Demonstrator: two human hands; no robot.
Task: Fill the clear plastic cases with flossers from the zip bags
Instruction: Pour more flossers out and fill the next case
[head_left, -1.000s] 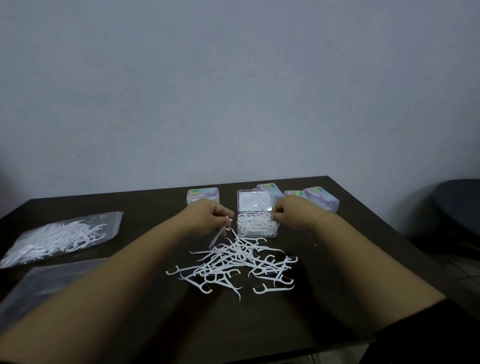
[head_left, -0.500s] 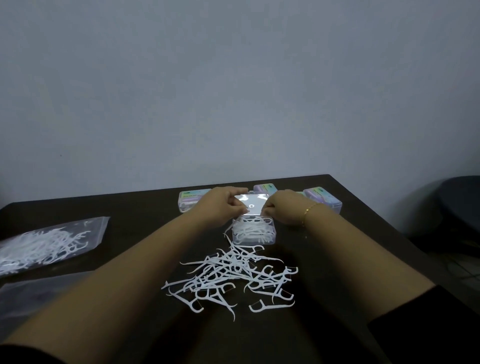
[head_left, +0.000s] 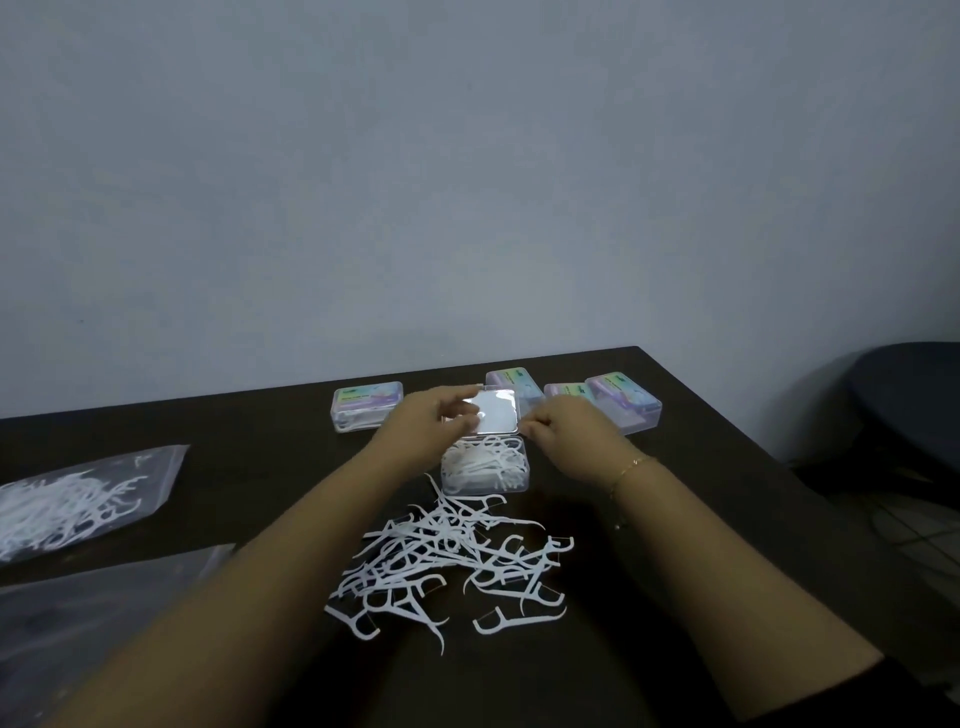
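Flossers (head_left: 485, 465) are filling the open clear case (head_left: 519, 480), which is sitting mid-table (head_left: 727, 493) beyond a loose flosser pile (head_left: 452, 561). Left hand (head_left: 431, 428) and right hand (head_left: 563, 431) are each pinching a side of the raised lid (head_left: 496, 413). A bagged supply (head_left: 78, 501) is lying far left.
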